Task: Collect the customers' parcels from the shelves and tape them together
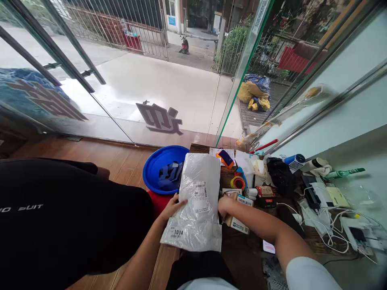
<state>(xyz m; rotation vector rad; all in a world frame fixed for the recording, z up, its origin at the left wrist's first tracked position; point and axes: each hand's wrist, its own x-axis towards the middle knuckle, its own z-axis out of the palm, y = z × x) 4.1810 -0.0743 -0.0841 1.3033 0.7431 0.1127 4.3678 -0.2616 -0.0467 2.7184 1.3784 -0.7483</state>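
Observation:
A white plastic mailing bag (pixel 193 225) with a printed label and the number 1014 lies in front of my body, its long side pointing away from me. My left hand (pixel 173 206) grips its left edge, thumb on top and the other fingers mostly out of sight beneath. Against the bag's right edge is my right hand (pixel 223 205), its fingers curled; what they hold, if anything, is hidden. Just beside that hand sits a small cardboard box (pixel 240 224) with labels, partly covered by my right forearm.
A blue basin (pixel 151 183) with dark patterned cloth stands left of the bag. Tape rolls (pixel 238 183), a black plastic bag (pixel 279 175), a green bottle (pixel 344 173) and white cables (pixel 332 229) crowd the table at right. A person in black (pixel 75 225) is close on the left. Glass doors stand ahead.

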